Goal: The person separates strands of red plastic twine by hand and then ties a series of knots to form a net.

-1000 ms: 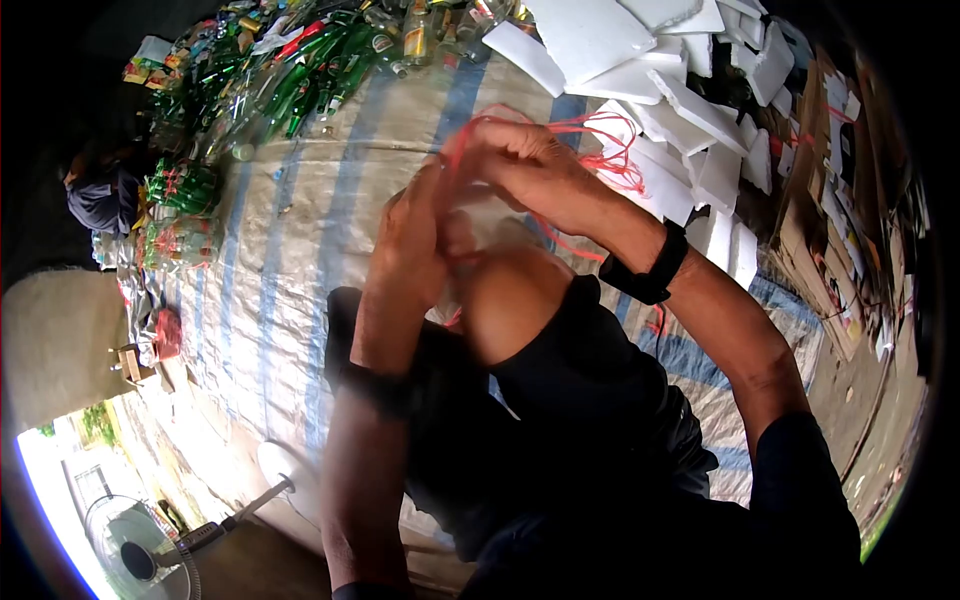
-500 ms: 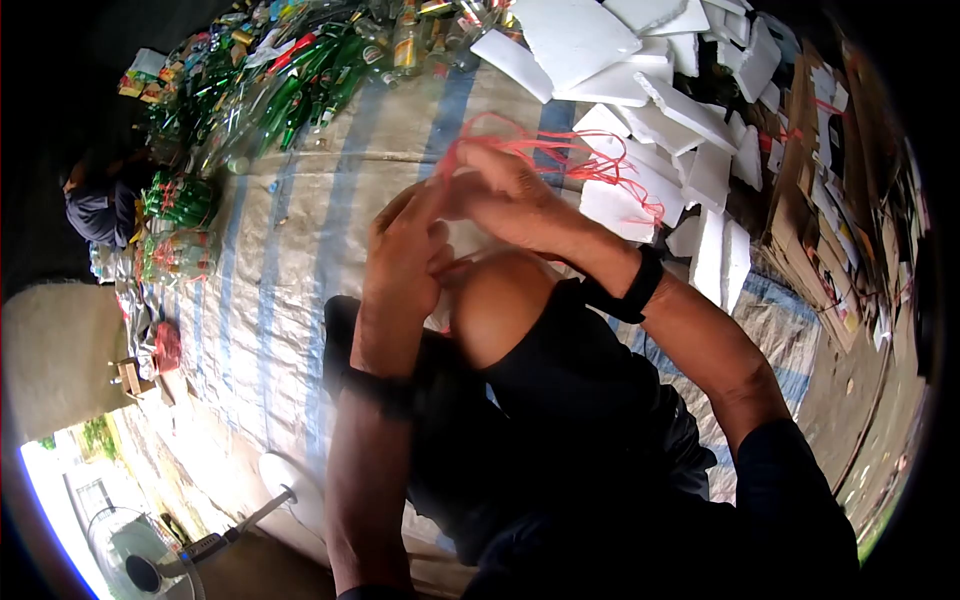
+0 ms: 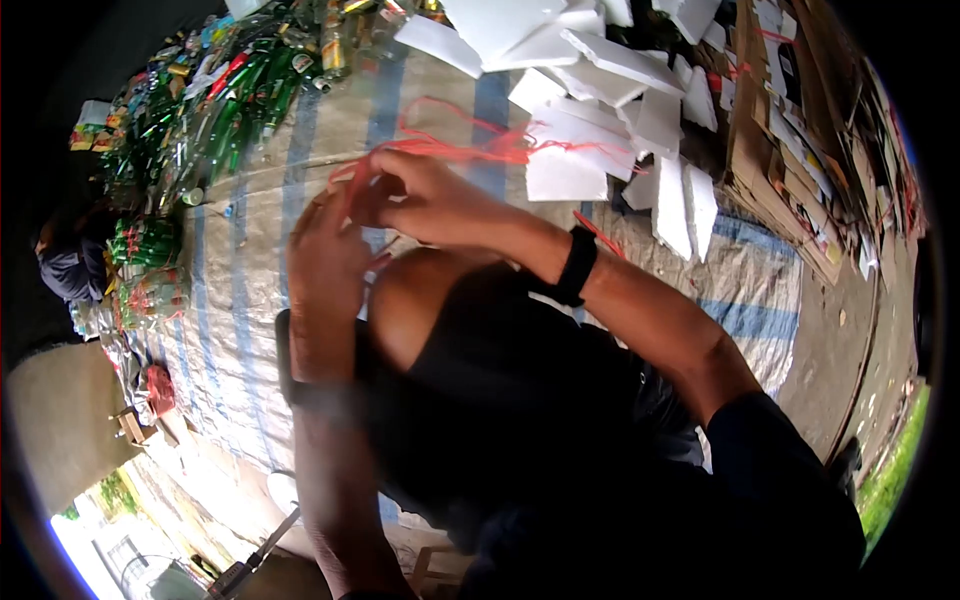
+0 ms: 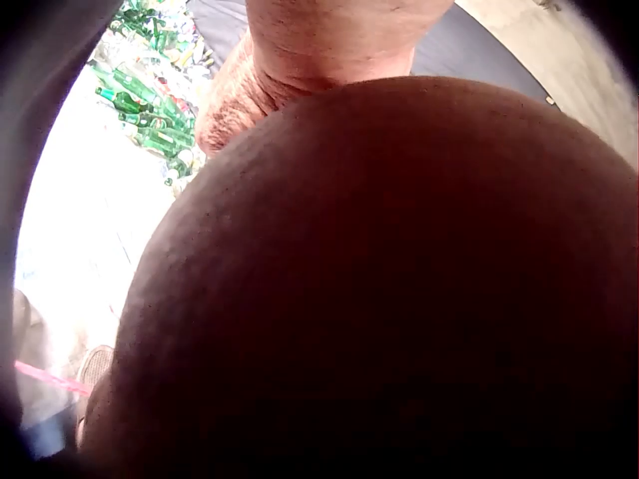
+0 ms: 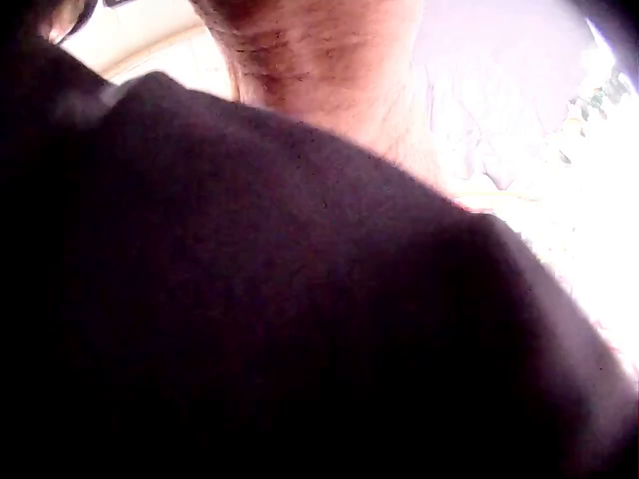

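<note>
In the head view both hands meet above a bent bare knee (image 3: 415, 300). My right hand (image 3: 430, 195) pinches red plastic string (image 3: 460, 152), its thumb and fingers curled. Loose strands trail from it to the right, over the white foam sheets. Close on the left, my left hand (image 3: 325, 255) is blurred, its fingers curled around the string near the right fingertips. Skin fills most of the left wrist view, with the heel of the left hand (image 4: 339, 45) above. Dark cloth (image 5: 250, 279) fills the right wrist view below the right wrist; the fingers are hidden there.
A striped tarp (image 3: 260, 290) covers the ground. Green glass bottles (image 3: 255, 100) lie heaped at the back left, beside white foam sheets (image 3: 580, 150). Stacked cardboard (image 3: 790, 160) stands at the right. Another person (image 3: 72, 260) sits at the far left near bundled bottles (image 3: 145, 240).
The head view has turned, so the hands and surroundings appear further left. The hands stay together at the red string, and its loose strands stretch right over the foam.
</note>
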Demonstrator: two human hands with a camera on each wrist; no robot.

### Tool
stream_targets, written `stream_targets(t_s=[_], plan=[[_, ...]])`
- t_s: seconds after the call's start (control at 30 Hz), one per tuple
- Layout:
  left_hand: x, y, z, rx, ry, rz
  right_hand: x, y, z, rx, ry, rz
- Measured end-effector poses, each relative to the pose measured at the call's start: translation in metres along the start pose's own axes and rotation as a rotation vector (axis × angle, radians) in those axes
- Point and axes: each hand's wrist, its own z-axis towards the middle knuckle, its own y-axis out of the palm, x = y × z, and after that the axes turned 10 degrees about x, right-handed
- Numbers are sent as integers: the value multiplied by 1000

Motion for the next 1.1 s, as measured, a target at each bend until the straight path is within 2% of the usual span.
stream_targets(t_s=[0.07,0.1,0.13,0.2,0.27,0.33,0.4,0.43,0.5,0.67,0.83,0.9,1.0,1.1], plan=[[20,11,-15,114,353,732,-30,-21,-5,-169,115,-180],[40,24,-27,77,-32,154,-38,-27,-8,-167,214,-166],[19,15,-11,74,76,108,-42,-34,-10,-165,313,-153],[39,29,-26,171,-25,104,-45,-55,-9,-186,325,-247],[42,28,-24,237,-156,-130,-58,-79,-8,-273,480,-185],[41,27,-19,293,-172,-151,-62,-102,-13,-253,484,-94],[33,19,-18,183,24,4,-73,-125,-19,-252,501,-167],[34,19,-17,177,21,2,-84,-130,-27,-195,504,-237],[39,21,-14,282,-164,-195,-91,-148,-35,-180,526,-253],[37,14,-11,296,-196,-217,-109,-182,-64,-127,605,-344],[40,13,-13,279,-238,-247,-130,-216,-85,-136,558,-516],[43,17,-16,338,-283,-271,-137,-227,-91,-105,553,-537],[37,6,-13,257,-222,-269,-148,-236,-102,-64,535,-540],[40,11,-17,281,-212,-249,-152,-245,-117,-44,568,-554]])
